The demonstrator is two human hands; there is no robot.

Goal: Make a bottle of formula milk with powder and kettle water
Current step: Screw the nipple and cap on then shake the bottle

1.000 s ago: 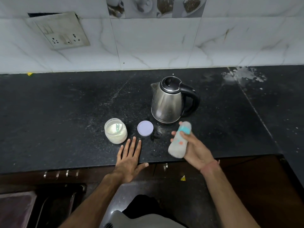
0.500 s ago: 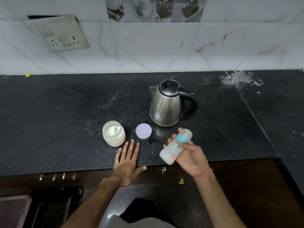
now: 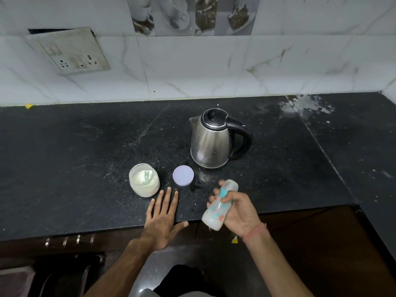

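Now right hand (image 3: 240, 211) grips bottle (image 3: 218, 207); left hand (image 3: 164, 219) flat on counter (image 3: 64, 168); kettle (image 3: 211, 144) branding illegible.

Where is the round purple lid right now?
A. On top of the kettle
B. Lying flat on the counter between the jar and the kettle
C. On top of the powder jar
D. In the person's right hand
B: the purple lid lies flat on the black counter, apart from the open powder jar on its left and the kettle behind it on the right; the right hand holds the baby bottle instead.
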